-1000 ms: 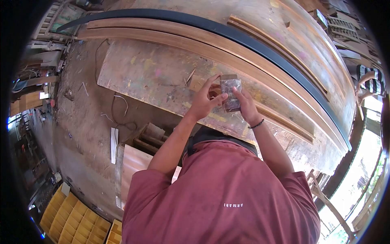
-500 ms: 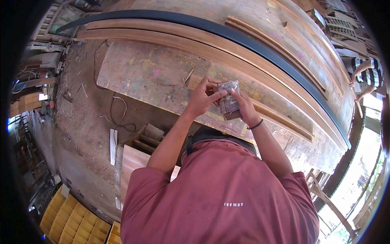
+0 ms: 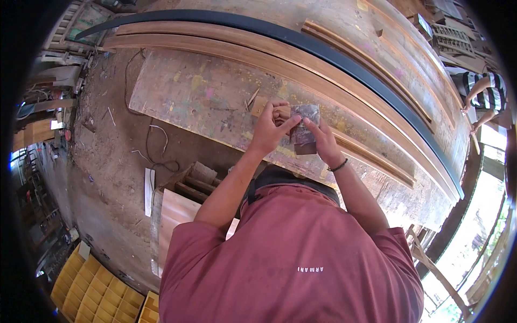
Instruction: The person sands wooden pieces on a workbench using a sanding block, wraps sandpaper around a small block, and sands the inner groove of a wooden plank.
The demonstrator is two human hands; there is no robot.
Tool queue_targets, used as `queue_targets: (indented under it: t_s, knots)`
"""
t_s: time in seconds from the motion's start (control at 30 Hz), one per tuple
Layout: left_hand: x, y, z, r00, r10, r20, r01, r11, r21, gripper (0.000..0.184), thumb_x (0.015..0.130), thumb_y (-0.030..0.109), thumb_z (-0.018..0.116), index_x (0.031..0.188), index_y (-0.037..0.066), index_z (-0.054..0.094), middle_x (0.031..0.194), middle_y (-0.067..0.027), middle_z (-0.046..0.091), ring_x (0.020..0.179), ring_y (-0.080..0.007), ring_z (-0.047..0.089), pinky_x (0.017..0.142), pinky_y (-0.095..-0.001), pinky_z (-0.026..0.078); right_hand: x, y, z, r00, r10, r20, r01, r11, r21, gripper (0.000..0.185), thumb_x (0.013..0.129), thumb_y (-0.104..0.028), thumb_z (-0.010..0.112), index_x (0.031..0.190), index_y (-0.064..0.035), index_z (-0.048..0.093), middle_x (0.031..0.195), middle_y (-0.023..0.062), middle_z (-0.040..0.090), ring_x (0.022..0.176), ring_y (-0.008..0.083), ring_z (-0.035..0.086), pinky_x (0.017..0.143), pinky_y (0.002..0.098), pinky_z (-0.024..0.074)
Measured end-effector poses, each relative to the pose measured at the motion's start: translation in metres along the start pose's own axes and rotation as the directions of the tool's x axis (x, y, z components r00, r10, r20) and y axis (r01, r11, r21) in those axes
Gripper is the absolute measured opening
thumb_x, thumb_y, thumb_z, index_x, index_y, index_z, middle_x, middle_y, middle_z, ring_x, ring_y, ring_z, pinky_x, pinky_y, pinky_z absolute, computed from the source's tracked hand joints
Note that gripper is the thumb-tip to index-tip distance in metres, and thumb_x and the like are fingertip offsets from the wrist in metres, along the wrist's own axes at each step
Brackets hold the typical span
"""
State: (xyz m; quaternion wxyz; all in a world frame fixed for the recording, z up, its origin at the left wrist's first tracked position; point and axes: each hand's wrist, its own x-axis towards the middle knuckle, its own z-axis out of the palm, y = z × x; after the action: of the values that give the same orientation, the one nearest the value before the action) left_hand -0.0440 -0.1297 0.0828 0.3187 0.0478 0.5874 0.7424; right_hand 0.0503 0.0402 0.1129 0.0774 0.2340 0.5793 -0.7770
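Note:
Over the near edge of the workbench I hold a small flat block [image 3: 306, 125], covered by a worn, greyish-brown sheet that looks like sandpaper. A bare brown strip shows at its lower end. My left hand [image 3: 271, 128] grips its left side, with the thumb on the top face and the fingers curled. From the right, my right hand [image 3: 325, 141] clasps it, its thumb pressing the top face near the other thumb. The right fingers are mostly hidden beneath the block. A dark bracelet [image 3: 338, 164] circles my right wrist.
Long wooden strips [image 3: 231, 54] and a black strip [image 3: 269, 31] cross the paint-stained workbench [image 3: 188, 94]. Shorter mouldings [image 3: 377, 156] lie at right. Another person's arms [image 3: 481, 97] reach in at the far right. Yellow crates [image 3: 97, 285] stand on the floor at lower left.
The block has turned slightly and sits a little further right between my hands. My left hand has shifted slightly right, its curled fingers now showing more.

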Motion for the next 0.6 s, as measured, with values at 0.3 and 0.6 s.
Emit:
queue_targets:
  t_s: [0.3,0.6]
  knots:
    - [-0.007,-0.008,0.003,0.985,-0.141,0.102,0.137,0.990,0.042,0.036,0.096,0.011,0.085,0.126,0.000,0.068,0.106,-0.0038,0.076,0.094,-0.0099,0.072,0.081,-0.0271,0.059,0.003,0.013,-0.010,0.997,-0.068,-0.026,0.061,0.980,-0.192,0.073,0.117,-0.040,0.050,0.165,0.0089,0.026,0.145,0.0191,0.060,0.133,0.0230,0.058,0.113,0.0354,0.0475]
    - [-0.005,-0.006,0.009,0.982,-0.088,0.164,0.116,0.978,-0.174,0.040,0.094,0.007,0.086,0.129,0.000,0.066,0.114,-0.0058,0.076,0.103,-0.0126,0.072,0.088,-0.0304,0.060,0.003,-0.008,-0.008,0.963,-0.259,-0.077,0.190,0.852,-0.488,0.073,0.115,-0.046,0.052,0.158,0.0098,0.034,0.140,0.0226,0.061,0.127,0.0284,0.060,0.110,0.0370,0.0480]
